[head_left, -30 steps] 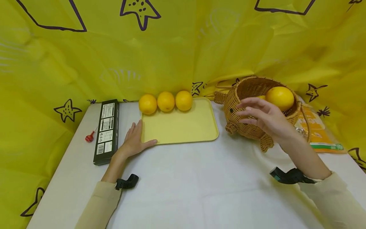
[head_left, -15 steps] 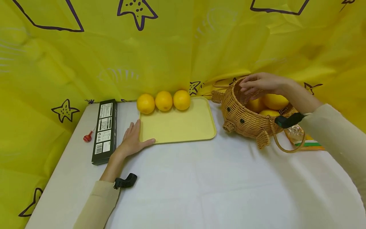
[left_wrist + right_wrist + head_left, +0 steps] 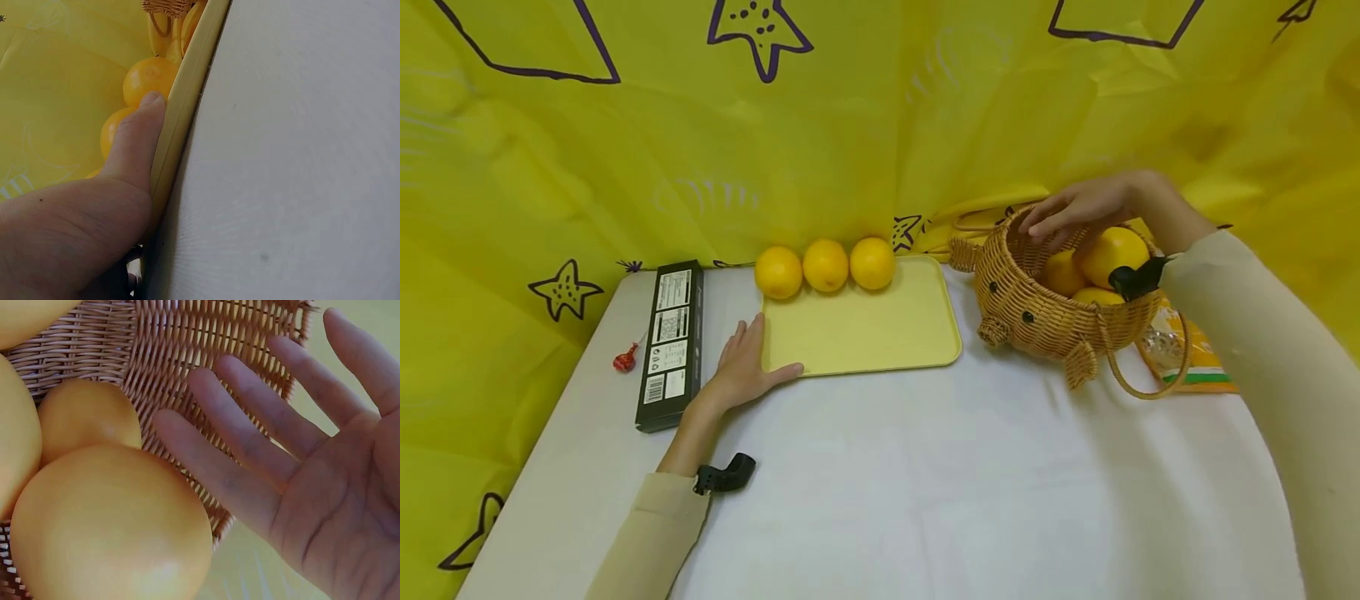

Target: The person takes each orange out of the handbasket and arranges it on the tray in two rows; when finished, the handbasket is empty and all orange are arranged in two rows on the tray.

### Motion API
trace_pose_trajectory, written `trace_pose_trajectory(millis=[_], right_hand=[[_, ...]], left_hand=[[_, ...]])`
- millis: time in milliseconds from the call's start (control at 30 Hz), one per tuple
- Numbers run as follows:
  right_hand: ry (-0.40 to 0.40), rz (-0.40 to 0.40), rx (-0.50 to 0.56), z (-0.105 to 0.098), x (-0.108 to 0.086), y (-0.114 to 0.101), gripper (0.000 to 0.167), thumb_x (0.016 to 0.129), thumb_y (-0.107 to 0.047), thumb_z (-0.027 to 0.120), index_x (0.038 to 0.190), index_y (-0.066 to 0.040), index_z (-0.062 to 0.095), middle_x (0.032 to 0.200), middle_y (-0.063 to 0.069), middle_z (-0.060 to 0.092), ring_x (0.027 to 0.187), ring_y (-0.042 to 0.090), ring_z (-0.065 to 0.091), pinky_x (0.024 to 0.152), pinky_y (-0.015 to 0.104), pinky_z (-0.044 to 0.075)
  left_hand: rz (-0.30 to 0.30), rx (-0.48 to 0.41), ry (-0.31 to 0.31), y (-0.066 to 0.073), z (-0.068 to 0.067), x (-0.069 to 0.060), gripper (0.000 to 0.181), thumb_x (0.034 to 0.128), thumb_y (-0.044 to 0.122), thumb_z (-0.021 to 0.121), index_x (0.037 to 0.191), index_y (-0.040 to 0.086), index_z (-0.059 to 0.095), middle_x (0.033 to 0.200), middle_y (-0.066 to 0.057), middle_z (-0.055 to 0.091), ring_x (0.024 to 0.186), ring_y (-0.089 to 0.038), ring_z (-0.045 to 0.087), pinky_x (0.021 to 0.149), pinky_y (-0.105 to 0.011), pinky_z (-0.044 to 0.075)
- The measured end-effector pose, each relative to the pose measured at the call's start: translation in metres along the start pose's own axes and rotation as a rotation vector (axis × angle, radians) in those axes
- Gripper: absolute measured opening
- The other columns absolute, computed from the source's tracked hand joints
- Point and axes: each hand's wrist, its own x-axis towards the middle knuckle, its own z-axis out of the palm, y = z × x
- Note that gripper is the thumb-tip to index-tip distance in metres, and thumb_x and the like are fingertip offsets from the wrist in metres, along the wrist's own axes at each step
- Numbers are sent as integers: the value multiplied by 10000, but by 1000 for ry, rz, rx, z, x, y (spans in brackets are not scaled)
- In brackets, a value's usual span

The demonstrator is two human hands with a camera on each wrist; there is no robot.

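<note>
My left hand [image 3: 737, 371] rests at the left front corner of a pale yellow tray [image 3: 865, 342], fingers along its side and thumb at its front edge. Three oranges [image 3: 825, 266] sit in a row at the tray's back left. On the right, a wicker basket [image 3: 1045, 321] shaped like a pig holds several round orange-yellow fruits [image 3: 112, 525]. Over the basket's opening reaches my right hand [image 3: 1086, 208]; in the right wrist view its fingers [image 3: 247, 444] are spread and straight, with nothing in them, beside the fruits. The wicker wall lies behind those fingers.
A long black box [image 3: 672, 342] with white labels lies left of my left forearm. Beside it is a red-wrapped lollipop [image 3: 626, 358]. An orange packet [image 3: 1195, 358] lies partly behind the basket. Yellow patterned cloth [image 3: 820, 150] rises at the back of the white-covered table.
My right hand has moved from in front of the basket to over its opening, and the basket has turned and shifted slightly. The left hand and the three oranges have stayed in place.
</note>
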Motion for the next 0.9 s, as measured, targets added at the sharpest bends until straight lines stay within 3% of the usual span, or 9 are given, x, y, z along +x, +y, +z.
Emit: trace_pose_trajectory(millis=[200, 400, 467, 667, 900], right_hand=[[-71, 49, 43, 1, 11, 3, 737, 1021, -419, 441, 1548, -11, 127, 1549, 278, 291, 1427, 416, 317, 981, 480, 520], [-213, 79, 114, 10, 27, 11, 789, 1016, -361, 479, 1541, 32, 42, 1556, 283, 271, 1460, 428, 224, 988, 500, 513], [-268, 83, 147, 13, 30, 13, 747, 1020, -335, 476, 1549, 5, 74, 1572, 263, 249, 1476, 416, 188, 994, 506, 507], [-437, 52, 254, 16, 37, 16, 551, 1034, -269, 445, 1538, -132, 271, 1607, 230, 163, 1491, 419, 92, 979, 578, 490], [-515, 98, 264, 22, 41, 22, 469, 1032, -242, 443, 1493, -182, 381, 1614, 218, 144, 1446, 317, 229, 969, 559, 503]], left_hand=[[23, -4, 9, 6, 3, 5, 1138, 848, 548, 661, 1541, -22, -37, 1620, -247, 10, 1491, -460, -54, 1202, -610, -6], [25, -14, -9, 8, 6, 3, 1139, 844, 553, 666, 1539, -35, -18, 1617, -257, 17, 1489, -465, -51, 1199, -617, -3], [23, -8, -25, 8, 7, 4, 1143, 846, 569, 654, 1539, -31, -28, 1620, -250, 4, 1491, -458, -59, 1202, -610, -6], [28, -8, 3, 5, 5, 6, 1138, 847, 546, 664, 1539, -30, -32, 1620, -251, 11, 1492, -458, -59, 1201, -612, -8], [25, 0, -17, 4, 10, 6, 1160, 839, 586, 652, 1543, -10, -51, 1624, -236, -11, 1494, -447, -68, 1201, -611, -11]])
